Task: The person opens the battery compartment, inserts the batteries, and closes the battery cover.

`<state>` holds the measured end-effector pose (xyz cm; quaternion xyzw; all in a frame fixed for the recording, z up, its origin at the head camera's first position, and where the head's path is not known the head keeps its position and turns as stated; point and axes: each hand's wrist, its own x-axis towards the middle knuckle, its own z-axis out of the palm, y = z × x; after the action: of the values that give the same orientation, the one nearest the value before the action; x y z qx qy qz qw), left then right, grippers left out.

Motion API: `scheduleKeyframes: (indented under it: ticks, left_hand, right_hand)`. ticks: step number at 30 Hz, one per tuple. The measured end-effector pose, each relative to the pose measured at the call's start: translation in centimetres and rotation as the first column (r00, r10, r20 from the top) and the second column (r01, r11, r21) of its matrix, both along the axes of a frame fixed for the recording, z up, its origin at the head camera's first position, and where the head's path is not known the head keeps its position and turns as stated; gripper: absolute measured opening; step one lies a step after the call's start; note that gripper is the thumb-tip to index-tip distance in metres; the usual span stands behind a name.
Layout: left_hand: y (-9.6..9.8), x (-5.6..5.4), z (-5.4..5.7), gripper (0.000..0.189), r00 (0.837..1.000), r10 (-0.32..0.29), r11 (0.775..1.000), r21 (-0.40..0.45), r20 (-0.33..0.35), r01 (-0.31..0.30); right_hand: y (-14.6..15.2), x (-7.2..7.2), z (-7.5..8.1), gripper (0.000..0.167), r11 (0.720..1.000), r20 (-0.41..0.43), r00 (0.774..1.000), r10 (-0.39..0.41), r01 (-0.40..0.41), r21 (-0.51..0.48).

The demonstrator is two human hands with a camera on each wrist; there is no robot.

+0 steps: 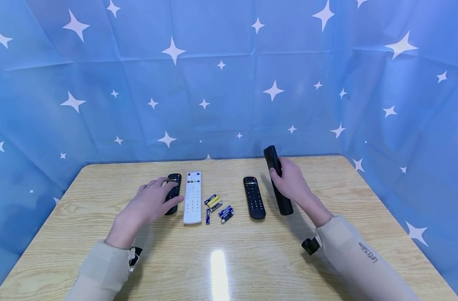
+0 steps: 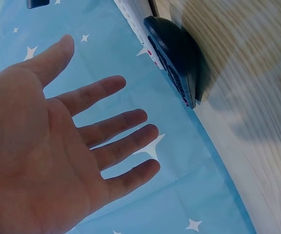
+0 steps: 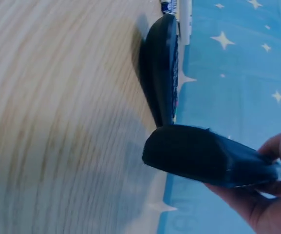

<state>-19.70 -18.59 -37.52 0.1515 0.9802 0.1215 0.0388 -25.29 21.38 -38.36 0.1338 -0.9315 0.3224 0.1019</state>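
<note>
In the head view my right hand [image 1: 292, 180] grips a black remote control [image 1: 283, 201] by its side, tilted and raised off the table at the right. The right wrist view shows that same remote [image 3: 189, 152] close up, thumb on one side and fingers on the other. My left hand [image 1: 151, 204] hovers with spread, straight fingers over another black remote [image 1: 172, 194] at the left, partly hiding it. In the left wrist view the palm [image 2: 43, 151] holds nothing and stands apart from that remote [image 2: 174, 58]. Beside it lies a white remote [image 1: 192, 198].
A third black remote [image 1: 254, 198] lies face up right of centre. Several blue batteries [image 1: 226, 213] and yellow batteries [image 1: 214, 201] lie loose between it and the white remote. The wooden table [image 1: 169, 259] ends at a blue star-patterned curtain [image 1: 221, 108].
</note>
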Motion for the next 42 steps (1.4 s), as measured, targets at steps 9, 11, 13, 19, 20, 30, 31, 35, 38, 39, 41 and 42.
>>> scheduleKeyframes:
  ticks: [9,11,13,19,20,30,31,35,38,39,41,42]
  left_hand:
    - [0.2,-0.2,-0.2,0.06,1.0,0.001,1.0,0.003,0.015,-0.001]
    - [0.3,-0.3,-0.3,0.06,1.0,-0.004,1.0,0.006,0.017,0.004]
    - [0.5,-0.4,-0.3,0.06,1.0,-0.015,1.0,0.011,0.014,0.015]
    - [1.3,-0.5,-0.4,0.056,0.999,-0.05,0.997,0.051,-0.013,0.051]
    - [1.4,-0.5,-0.4,0.055,0.998,-0.055,0.997,0.06,-0.017,0.056]
    - [2.6,-0.2,-0.5,0.048,0.988,-0.151,0.971,0.181,-0.023,0.153]
    - [2.7,-0.2,-0.6,0.047,0.987,-0.156,0.97,0.186,-0.026,0.158]
    - [3.2,-0.2,-0.8,0.043,0.985,-0.166,0.965,0.2,-0.04,0.171]
    - [3.5,-0.2,-1.0,0.042,0.985,-0.169,0.96,0.221,-0.042,0.174]
    - [3.7,-0.1,-1.0,0.041,0.985,-0.17,0.958,0.229,-0.04,0.175]
    - [4.0,0.0,-1.0,0.042,0.984,-0.174,0.953,0.247,-0.03,0.176]
    - [4.1,0.1,-0.9,0.041,0.984,-0.177,0.95,0.256,-0.025,0.178]
  right_hand:
    - [-0.5,0.4,0.7,0.03,0.994,-0.013,1.0,-0.023,0.021,-0.104]
    - [-0.6,0.5,0.8,0.028,0.992,-0.028,0.999,-0.031,0.027,-0.119]
    - [-0.7,0.6,1.0,0.025,0.991,-0.039,0.998,-0.042,0.036,-0.132]
    - [-0.9,0.9,1.5,0.022,0.984,-0.018,0.999,-0.046,0.042,-0.172]
    - [-0.9,0.9,1.5,0.022,0.983,-0.012,0.999,-0.043,0.041,-0.178]
    - [-1.1,1.2,1.9,0.024,0.961,0.037,0.999,-0.023,0.033,-0.274]
    - [-1.1,1.3,2.0,0.025,0.959,0.042,0.999,-0.022,0.033,-0.283]
    - [-1.3,1.4,2.1,0.027,0.948,0.071,0.997,-0.016,0.038,-0.316]
    - [-1.5,1.5,2.2,0.031,0.933,0.103,0.995,-0.002,0.039,-0.358]
    - [-1.6,1.6,2.3,0.032,0.926,0.113,0.994,0.005,0.038,-0.377]
    - [-1.7,1.7,2.3,0.034,0.908,0.134,0.991,0.025,0.034,-0.417]
    - [-1.8,1.8,2.4,0.035,0.899,0.142,0.989,0.035,0.031,-0.437]
